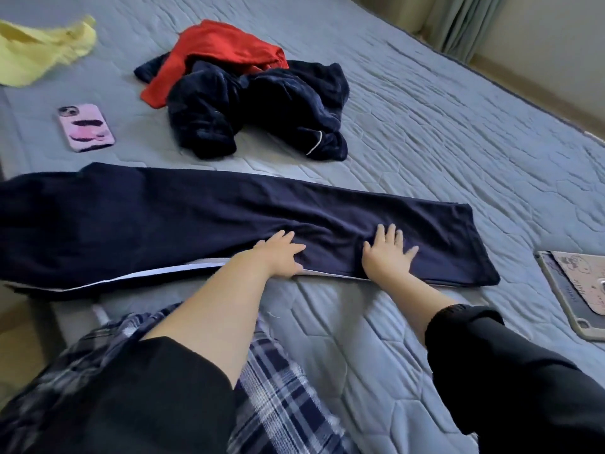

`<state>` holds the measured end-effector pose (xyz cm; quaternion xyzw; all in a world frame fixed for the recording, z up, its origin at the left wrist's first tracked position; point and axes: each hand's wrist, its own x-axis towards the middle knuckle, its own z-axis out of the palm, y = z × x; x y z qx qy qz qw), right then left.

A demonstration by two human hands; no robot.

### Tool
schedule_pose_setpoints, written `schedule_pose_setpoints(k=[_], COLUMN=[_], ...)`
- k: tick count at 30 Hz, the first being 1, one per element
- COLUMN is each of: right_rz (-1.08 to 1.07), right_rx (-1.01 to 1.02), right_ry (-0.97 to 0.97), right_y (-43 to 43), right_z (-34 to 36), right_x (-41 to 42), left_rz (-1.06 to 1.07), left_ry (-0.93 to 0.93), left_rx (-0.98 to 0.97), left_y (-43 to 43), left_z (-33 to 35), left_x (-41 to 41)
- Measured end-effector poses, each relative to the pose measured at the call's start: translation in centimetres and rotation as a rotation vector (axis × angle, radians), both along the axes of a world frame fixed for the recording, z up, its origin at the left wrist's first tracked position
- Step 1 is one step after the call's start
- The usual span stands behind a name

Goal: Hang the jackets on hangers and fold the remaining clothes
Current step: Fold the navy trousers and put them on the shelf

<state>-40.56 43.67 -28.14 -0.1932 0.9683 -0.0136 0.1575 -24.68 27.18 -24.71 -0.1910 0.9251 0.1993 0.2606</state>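
Navy trousers point(196, 221) lay flat across the near part of the bed point(425, 132), folded lengthwise into one long band running left to right. The cloth was dark and matte, with a thin white stripe showing along the near edge. The right end was squared off; the left end was wider and reached the frame's edge. Some wrinkles were bunched between the hands.

Left hand point(281, 253) lay palm down on the near edge of the trousers, fingers straight and slightly spread, holding nothing. Right hand point(388, 253) lay just beside it, nearer the right end, also flat and pressing the cloth with fingers splayed wide.

Beyond the trousers, apart from them, was a heap of dark navy clothes point(262, 109) with a red garment point(226, 50) on top. A yellow garment point(39, 50) lay at far left, a pink phone point(85, 127) nearer, and a tablet point(576, 290) at right.
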Motion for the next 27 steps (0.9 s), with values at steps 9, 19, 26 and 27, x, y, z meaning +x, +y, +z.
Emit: schedule_pose_setpoints(k=[9, 19, 26, 27], right_rz=[0.472, 0.398, 0.677, 0.688], right_rx=[-0.190, -0.114, -0.042, -0.082], right_ry=[-0.144, -0.416, -0.255, -0.217], right_y=[-17.0, -30.1, -30.2, -30.4], right_z=[2.1, 5.4, 2.3, 2.2], right_x=[14.9, 28.5, 31.6, 31.6], left_rz=[0.075, 0.624, 1.642, 1.778], left_ry=[-0.050, 0.294, 0.733, 0.730], left_rx=[-0.370, -0.360, 0.149, 0.269], left_y=[-11.3, -17.8, -21.0, -21.1], left_z=[-1.4, -3.0, -4.4, -4.4], left_x=[19.7, 30.2, 33.4, 33.3])
